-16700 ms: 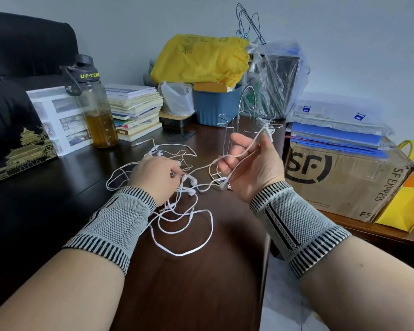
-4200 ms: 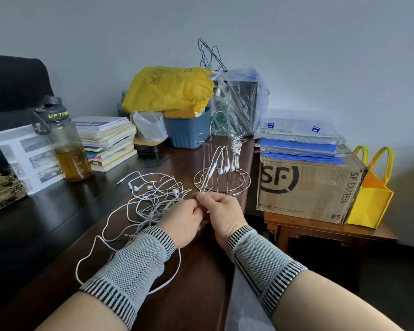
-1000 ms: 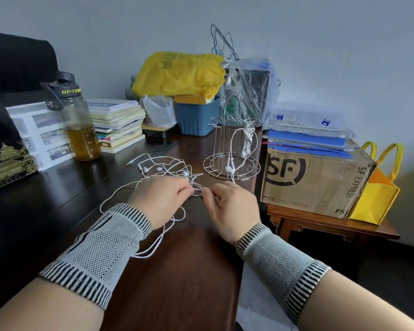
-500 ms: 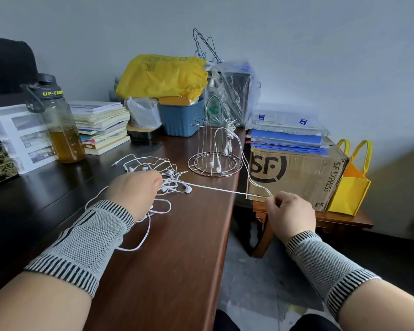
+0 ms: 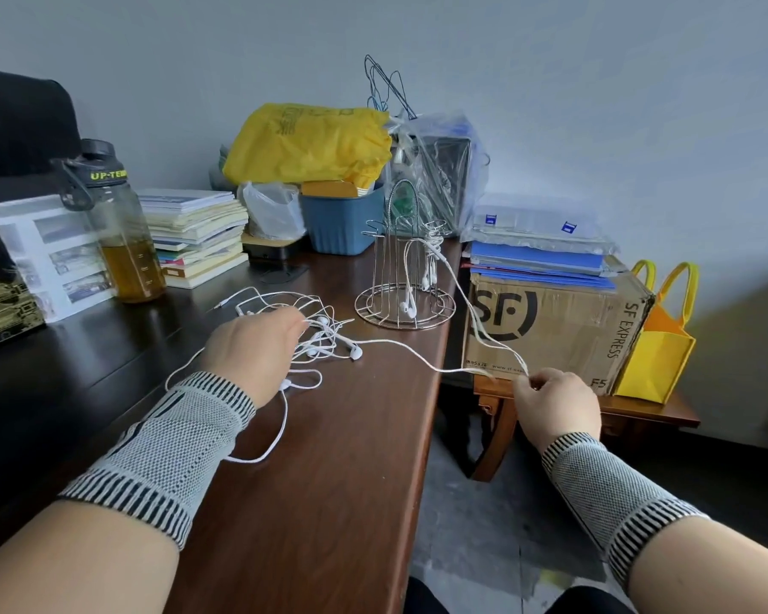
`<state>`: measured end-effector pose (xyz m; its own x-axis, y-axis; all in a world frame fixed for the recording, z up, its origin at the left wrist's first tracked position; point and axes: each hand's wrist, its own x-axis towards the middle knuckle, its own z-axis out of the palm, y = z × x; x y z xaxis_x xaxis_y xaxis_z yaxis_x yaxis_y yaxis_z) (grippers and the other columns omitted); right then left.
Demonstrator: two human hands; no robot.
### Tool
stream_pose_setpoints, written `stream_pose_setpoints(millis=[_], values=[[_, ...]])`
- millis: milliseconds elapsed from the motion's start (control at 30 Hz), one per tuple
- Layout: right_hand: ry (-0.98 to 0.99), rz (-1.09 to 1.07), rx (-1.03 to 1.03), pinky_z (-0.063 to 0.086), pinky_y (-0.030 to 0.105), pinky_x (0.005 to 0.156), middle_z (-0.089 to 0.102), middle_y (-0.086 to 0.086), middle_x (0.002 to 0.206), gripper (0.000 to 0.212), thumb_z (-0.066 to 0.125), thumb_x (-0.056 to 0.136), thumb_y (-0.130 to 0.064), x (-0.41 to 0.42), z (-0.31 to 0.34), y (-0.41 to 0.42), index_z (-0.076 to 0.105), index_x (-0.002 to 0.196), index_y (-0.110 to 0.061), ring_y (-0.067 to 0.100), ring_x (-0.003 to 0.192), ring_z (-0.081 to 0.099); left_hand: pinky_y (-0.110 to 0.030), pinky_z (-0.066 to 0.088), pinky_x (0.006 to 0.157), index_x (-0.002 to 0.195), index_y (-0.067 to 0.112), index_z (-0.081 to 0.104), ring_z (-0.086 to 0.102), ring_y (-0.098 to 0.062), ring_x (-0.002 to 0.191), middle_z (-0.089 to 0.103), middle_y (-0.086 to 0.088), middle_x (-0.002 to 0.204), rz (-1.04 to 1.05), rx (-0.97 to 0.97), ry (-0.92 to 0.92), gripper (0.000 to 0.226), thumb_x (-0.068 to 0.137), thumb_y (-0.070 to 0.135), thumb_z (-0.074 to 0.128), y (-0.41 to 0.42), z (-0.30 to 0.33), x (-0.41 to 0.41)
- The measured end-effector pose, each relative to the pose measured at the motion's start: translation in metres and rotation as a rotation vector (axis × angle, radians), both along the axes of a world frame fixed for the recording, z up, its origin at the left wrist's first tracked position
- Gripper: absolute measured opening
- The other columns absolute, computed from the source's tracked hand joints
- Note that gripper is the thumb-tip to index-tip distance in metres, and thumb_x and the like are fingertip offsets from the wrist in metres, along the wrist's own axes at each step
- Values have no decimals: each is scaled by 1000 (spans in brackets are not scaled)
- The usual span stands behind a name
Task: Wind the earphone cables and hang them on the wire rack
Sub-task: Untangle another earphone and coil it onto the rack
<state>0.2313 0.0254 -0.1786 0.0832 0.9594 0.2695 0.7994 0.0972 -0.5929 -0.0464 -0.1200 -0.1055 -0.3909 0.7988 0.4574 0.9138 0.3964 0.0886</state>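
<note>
**On the worktop: one cable pulled free of the tangle**

Off the worktop's [image 5: 351, 458] right edge, the right hand [image 5: 555, 403] pinches a white earphone cable [image 5: 417, 354] between thumb and fingertips, drawing it in a long shallow line from the tangle [image 5: 315, 339]. A second ago both hands met close together at the heap; now the right one has swung well out past the edge, so one strand is separating and can probably be wound next. A second line runs from that same pinch up to the wire rack [image 5: 404, 277], where a hung set dangles its earbuds inside the frame. The left hand [image 5: 253, 352] rests on the heap, pinning it; its fingers are hidden over the far side, so I cannot tell whether they grip. The cables are thin, limp, rubbery and loop easily. The rack is bright, stiff wire on a ring base, with small hooks on top; the dark wood is glossy and smooth
</note>
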Motion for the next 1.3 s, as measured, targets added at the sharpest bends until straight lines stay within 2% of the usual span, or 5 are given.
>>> stream_pose_setpoints(millis=[167,467,800,1033,1300], values=[[176,71,151,37,43,100,54,10,126,31,55,89,-26,-18,19,-21,62,118,-17,29,120,43,-35,45,75,108,23,64,62,-30,91,71,-3,95,-118,-23,39,34,104,39,34,2,7,22],[156,797,333,47,32,78,68,5,87,22,49,93,-18,-98,62,-80,67,103,-9,22,82,61,-37,44,73,98,25,65,62,-28,90,70,1,92,-315,48,-8,24,101,36,44,2,6,45],[373,395,97,42,24,52,59,1,57,29,50,92,-25,-61,57,-46,62,69,-9,13,50,48,-34,39,71,104,22,65,62,-30,92,71,-3,97,-135,15,-47,32,103,39,37,1,6,24],[573,39,-14,30,29,51,40,2,51,42,41,92,-19,-38,46,-24,37,51,-11,18,51,37,-37,46,74,107,23,68,63,-34,94,72,-9,103,53,114,-102,32,103,36,38,-5,5,-3],[562,-44,-60,35,30,61,45,5,55,41,36,92,-21,-37,40,-18,43,54,-9,21,55,42,-41,43,88,118,24,66,62,-34,100,71,-8,110,118,186,-181,38,104,36,33,-10,9,-6]])
